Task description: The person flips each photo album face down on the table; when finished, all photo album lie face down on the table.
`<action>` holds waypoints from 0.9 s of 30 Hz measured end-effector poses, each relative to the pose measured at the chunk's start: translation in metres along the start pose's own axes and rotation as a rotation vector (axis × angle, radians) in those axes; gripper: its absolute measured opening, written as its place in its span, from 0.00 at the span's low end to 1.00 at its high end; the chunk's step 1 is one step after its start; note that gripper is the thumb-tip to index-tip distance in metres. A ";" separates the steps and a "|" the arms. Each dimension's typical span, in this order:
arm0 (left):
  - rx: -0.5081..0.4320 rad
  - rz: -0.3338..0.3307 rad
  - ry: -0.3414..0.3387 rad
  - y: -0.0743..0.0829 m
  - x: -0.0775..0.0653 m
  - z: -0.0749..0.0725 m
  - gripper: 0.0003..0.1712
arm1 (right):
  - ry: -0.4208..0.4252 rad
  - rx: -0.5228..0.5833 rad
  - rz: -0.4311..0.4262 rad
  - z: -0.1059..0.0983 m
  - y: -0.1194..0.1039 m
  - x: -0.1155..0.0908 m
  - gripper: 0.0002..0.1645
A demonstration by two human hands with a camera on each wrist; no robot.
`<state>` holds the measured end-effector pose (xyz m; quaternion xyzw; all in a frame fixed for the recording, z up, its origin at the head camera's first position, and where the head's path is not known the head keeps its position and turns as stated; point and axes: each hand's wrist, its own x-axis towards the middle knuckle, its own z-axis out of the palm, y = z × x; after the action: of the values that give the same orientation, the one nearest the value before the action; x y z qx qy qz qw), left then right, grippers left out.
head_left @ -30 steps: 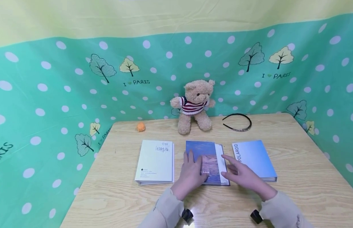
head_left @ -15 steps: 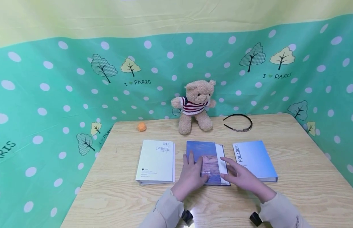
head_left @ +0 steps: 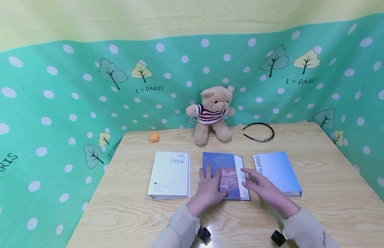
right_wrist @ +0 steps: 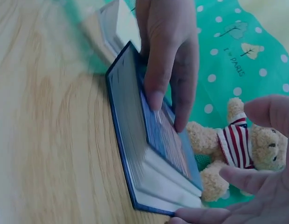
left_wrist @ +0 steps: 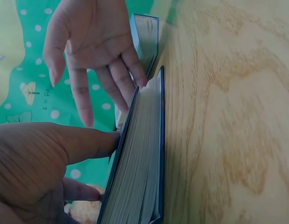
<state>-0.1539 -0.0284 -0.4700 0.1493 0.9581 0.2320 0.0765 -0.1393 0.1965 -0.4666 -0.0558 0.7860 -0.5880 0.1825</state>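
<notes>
In the head view a blue photo album (head_left: pixel 230 174) with a sky-and-sea cover lies on the table. My left hand (head_left: pixel 209 192) rests on its cover, fingers stretched out. In the left wrist view the left thumb (left_wrist: pixel 88 142) touches the cover from above, and the page edges show as a thick stack. My right hand (head_left: pixel 264 191) is at the album's right edge, where a white strip shows beside the cover. Its fingers are spread and relaxed. The right wrist view shows the cover slightly raised over the pages, with right fingertips (right_wrist: pixel 200 215) near the bottom corner.
A white album (head_left: pixel 170 175) lies to the left, and a light blue album (head_left: pixel 277 172) marked POLAROID to the right. Behind sit a teddy bear (head_left: pixel 213 115) in a striped shirt, a black headband (head_left: pixel 263 140) and a small orange ball (head_left: pixel 154 137). A green dotted curtain (head_left: pixel 173 79) hangs behind the table.
The right hand has shifted slightly, its thumb now higher along the album's edge. My left hand stays on the cover, and the albums have not moved.
</notes>
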 end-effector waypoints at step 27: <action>-0.093 -0.041 0.017 0.001 0.000 0.006 0.49 | 0.127 0.315 0.023 0.004 0.003 0.002 0.41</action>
<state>-0.1527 -0.0252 -0.4751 0.1237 0.9498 0.2759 0.0798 -0.1398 0.1932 -0.4706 0.0197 0.6947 -0.7042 0.1457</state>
